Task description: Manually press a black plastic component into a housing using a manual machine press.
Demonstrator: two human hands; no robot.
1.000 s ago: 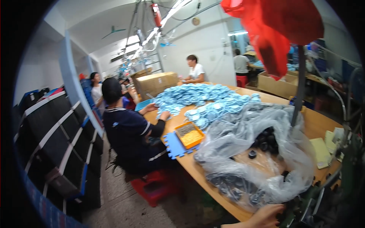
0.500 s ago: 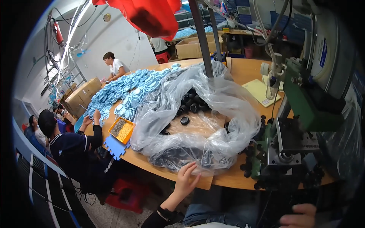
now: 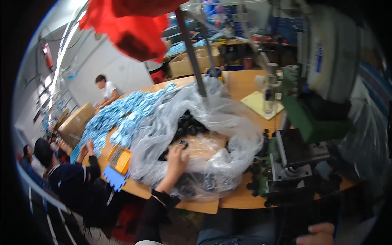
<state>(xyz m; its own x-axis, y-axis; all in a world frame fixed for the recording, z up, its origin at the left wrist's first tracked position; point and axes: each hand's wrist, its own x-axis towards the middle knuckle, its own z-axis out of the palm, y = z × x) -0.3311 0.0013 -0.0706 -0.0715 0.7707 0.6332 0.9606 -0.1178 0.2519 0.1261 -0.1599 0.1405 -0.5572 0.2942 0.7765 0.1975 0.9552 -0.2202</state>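
Observation:
My left hand (image 3: 177, 161) reaches over the near rim of a clear plastic bag (image 3: 143, 141). Its fingers are stretched out and apart, with the tips at a small black round cap (image 3: 183, 143) lying inside the bag. Motion blur hides how firmly they touch it. Behind that cap lies a heap of similar black caps (image 3: 190, 124), beside bare brown cardboard in the bag. Low at the right edge, my right hand (image 3: 316, 234) is blurred and partly cut off, its fingers seeming bent; whatever may be in it is hidden.
A green press machine (image 3: 314, 122) stands on the right, with loose black caps (image 3: 255, 183) around its base. Light-blue pieces (image 3: 122, 110) are heaped at the far left, near a yellow tray (image 3: 119, 159). Another person (image 3: 77, 179) works there. A metal post (image 3: 191, 53) rises behind the bag.
My left hand has moved from the bag's near edge into the bag, up to the single black cap. The whole view has shifted, and my right hand stays low on the right.

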